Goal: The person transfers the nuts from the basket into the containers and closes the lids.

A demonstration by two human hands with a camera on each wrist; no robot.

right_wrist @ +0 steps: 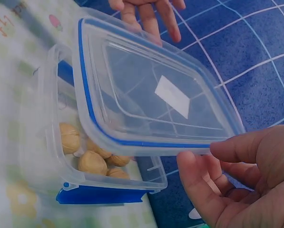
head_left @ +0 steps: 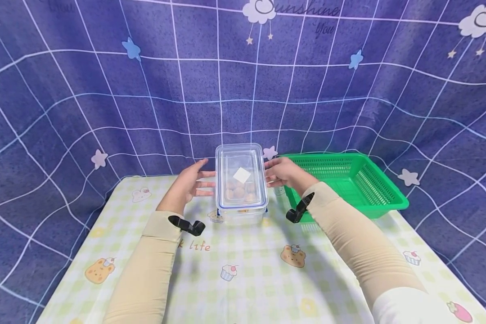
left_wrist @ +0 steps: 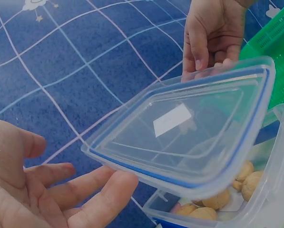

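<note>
A clear plastic lid [head_left: 239,157] with a blue seal and a white label is tilted above a clear food container [right_wrist: 46,156], whose blue side latch hangs down. Several walnuts [right_wrist: 93,163] lie inside, partly hidden by the lid. My right hand [head_left: 287,173] pinches one long edge of the lid between thumb and fingers. Along the opposite edge, the straight, spread fingers of my left hand [head_left: 190,182] touch the lid's rim, with the thumb apart from it. Both hands are above the far part of the table.
A green plastic basket [head_left: 389,193] with slotted walls stands right of the container, beside my right forearm. The table has a checked cloth [head_left: 259,288] with printed bears and cupcakes. Behind it hangs a blue curtain [head_left: 235,81] with a grid pattern.
</note>
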